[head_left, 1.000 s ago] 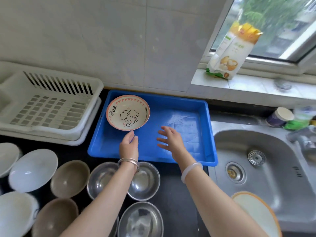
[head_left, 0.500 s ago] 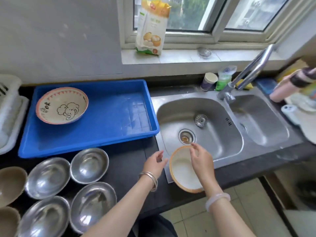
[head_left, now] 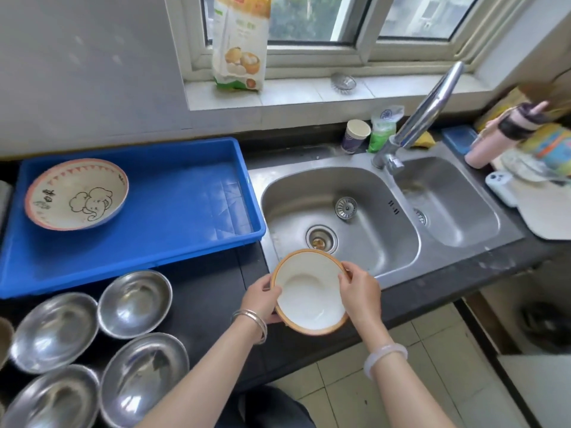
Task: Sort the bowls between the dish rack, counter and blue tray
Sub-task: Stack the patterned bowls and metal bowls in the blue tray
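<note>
Both hands, left hand (head_left: 261,299) and right hand (head_left: 360,293), clasp the orange-rimmed white ceramic bowl (head_left: 310,293) by opposite rims, probably steadying it for carrying.

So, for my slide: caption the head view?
Both hands hold an orange-rimmed white bowl at the sink's front edge.

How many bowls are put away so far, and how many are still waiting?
Only the start looks done: one elephant bowl sits in the blue tray. In hand: the left hand and right hand hold an orange-rimmed bowl at the sink's front edge. Left: at least four metal bowls wait on the counter.
</note>
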The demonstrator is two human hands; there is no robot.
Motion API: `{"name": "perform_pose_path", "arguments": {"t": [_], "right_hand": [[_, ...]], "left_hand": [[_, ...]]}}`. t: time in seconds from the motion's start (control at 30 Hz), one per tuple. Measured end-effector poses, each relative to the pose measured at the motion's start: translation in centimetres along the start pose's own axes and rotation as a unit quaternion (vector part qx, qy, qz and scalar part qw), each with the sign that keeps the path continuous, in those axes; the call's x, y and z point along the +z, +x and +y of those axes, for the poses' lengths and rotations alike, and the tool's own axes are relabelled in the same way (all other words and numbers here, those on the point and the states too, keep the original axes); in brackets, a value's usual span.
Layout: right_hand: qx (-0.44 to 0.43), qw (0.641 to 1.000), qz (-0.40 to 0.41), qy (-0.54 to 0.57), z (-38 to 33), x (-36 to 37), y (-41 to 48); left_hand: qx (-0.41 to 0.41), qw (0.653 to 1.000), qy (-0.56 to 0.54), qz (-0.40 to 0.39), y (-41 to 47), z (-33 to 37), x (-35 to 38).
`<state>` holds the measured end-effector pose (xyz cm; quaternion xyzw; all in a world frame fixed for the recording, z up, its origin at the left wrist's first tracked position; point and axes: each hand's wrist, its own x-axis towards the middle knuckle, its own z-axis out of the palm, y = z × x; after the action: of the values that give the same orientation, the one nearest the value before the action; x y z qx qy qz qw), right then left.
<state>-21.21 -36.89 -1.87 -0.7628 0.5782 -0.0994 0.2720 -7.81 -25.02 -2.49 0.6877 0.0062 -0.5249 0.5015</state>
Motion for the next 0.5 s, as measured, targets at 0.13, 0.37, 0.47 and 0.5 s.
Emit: {"name": "perform_pose_path", "arguments": {"t": [0.13,0.37,0.47,0.5], "right_hand": [[-0.027,0.999,0.004,0.037,-4.3,0.2,0.5],[-0.084,0.987,-0.058,0.120,-13.9,2.9,1.3],[-0.099,0.980,-0.091,0.144,-17.9,5.2,1.3],[-0.102,0.978,-0.099,0.154,-19.3,6.1,1.4]], "left_hand": [[0.027,0.999,-0.029,0.028,-0.4,2.7,-4.0],[0.057,0.990,-0.094,0.091,-1.2,6.2,-13.0],[0.074,0.980,-0.138,0.119,-1.6,6.9,-17.2],[0.083,0.976,-0.156,0.127,-1.6,7.1,-18.5]]}}
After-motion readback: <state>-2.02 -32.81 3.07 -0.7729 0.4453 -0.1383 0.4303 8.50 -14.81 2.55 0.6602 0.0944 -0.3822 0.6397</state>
